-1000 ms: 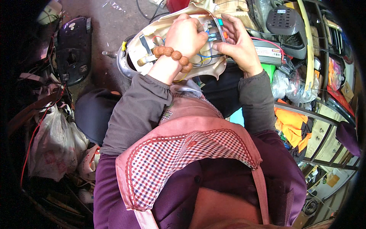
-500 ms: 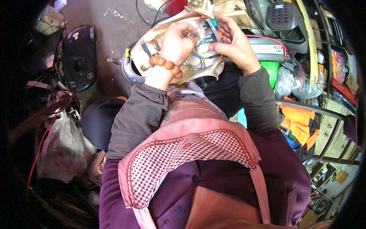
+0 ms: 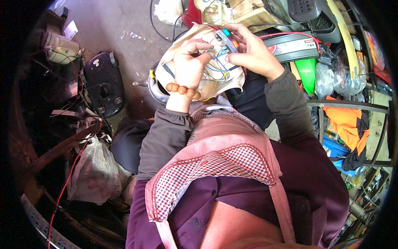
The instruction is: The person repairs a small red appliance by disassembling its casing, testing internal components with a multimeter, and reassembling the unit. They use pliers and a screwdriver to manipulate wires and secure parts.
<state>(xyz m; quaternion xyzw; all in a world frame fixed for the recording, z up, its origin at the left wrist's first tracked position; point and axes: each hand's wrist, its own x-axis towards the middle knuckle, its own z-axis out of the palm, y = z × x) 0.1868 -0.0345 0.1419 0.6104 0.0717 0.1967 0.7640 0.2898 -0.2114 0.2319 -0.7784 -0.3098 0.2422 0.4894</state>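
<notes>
A cream plastic shell, hollow side up, lies in front of me with loose wires inside. Along its right side sits a narrow panel with small teal and orange switches. My right hand grips this panel, thumb on the near end and fingers behind the far edge. Over the shell's left part, my left hand, with a beaded bracelet on its wrist, is closed in a pinch close to the wires. What lies between those fingertips is too small to make out. Blue wires and a yellow wire run below the hands.
At right stand a grey finned metal box with a red cable, a green package and clear plastic bags. A black plastic housing rests on the floor at left, near a white bag. A metal rack holds orange cloth.
The view has shifted, so the surroundings appear farther right. My left fingers have opened out a little from a tighter curl and remain pinched near the wires. The right hand keeps its grip.
</notes>
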